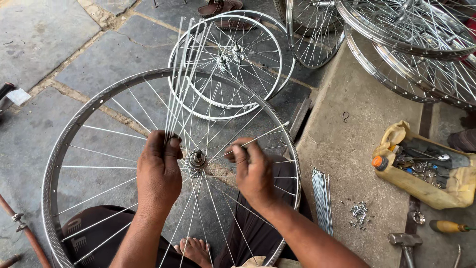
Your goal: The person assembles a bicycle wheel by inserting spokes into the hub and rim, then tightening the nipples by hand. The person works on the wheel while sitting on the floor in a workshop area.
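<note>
In the middle of the frame, a big bicycle wheel (64, 164) lies flat over the person's lap, with its hub (197, 159) at the center. The left hand (158, 173) sits just left of the hub. It is closed tight around a bundle of loose spokes (181, 69) that stick up toward the top of the frame. The right hand (254, 173) is just right of the hub. Its fingers pinch one single spoke (263, 135) that points up and to the right. The two hands are a little apart, with the hub between them.

The thin wheel spokes cross in front of the person's legs and a bare foot (196, 249) at the bottom of the frame, so those are partly hidden.

Behind the bundle, in the upper middle, two shiny finished wheels (270, 44) lie on the stone floor (39, 30). More wheels (421, 44) are stacked in the upper right corner.

On the right there is a raised stone step (357, 149). A neat pile of spare spokes (322, 198) lies on it, near the big wheel's rim. Just beside that is a small heap of tiny metal bits (359, 213). Farther right sits a yellow bag of tools (431, 168). A hammer (405, 242) and a yellow-handled screwdriver (448, 227) lie at the lower right.
</note>
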